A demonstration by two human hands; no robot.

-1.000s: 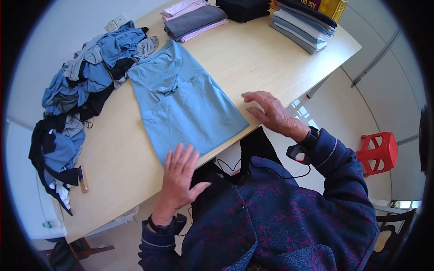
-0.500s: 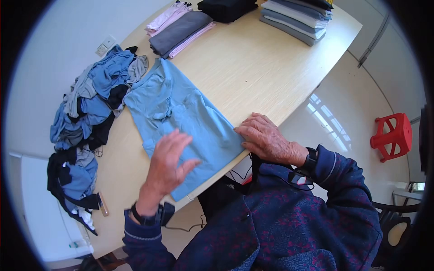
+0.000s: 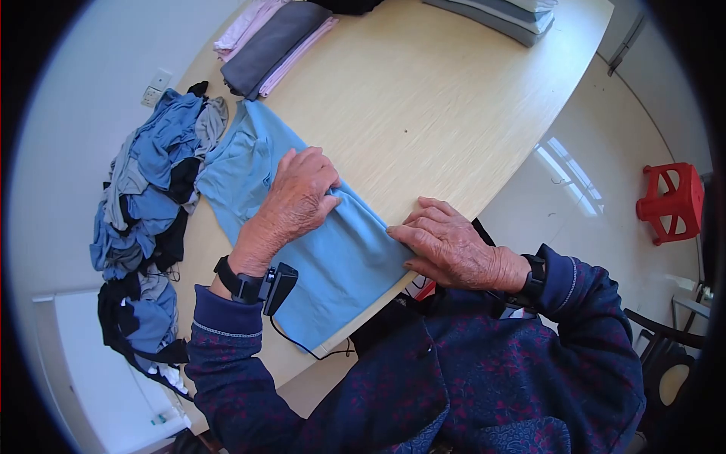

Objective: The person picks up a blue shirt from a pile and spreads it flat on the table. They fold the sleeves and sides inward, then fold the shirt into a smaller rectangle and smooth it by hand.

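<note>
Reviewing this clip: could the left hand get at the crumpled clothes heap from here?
Probably yes: the left hand is on the light blue shirt, with nothing upright between it and the heap.

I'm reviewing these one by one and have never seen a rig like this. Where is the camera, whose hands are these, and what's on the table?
There is no robot here: the camera is worn on a person's head, looking down at their own bare hands. Both wrists wear black straps.

A light blue garment lies spread on the pale table. The left hand rests at its long edge, the right hand at its near corner; how firmly either grips is hard to tell.

To the left is a crumpled heap of clothes. Farther back are folded grey and pink cloths and another folded stack.
</note>
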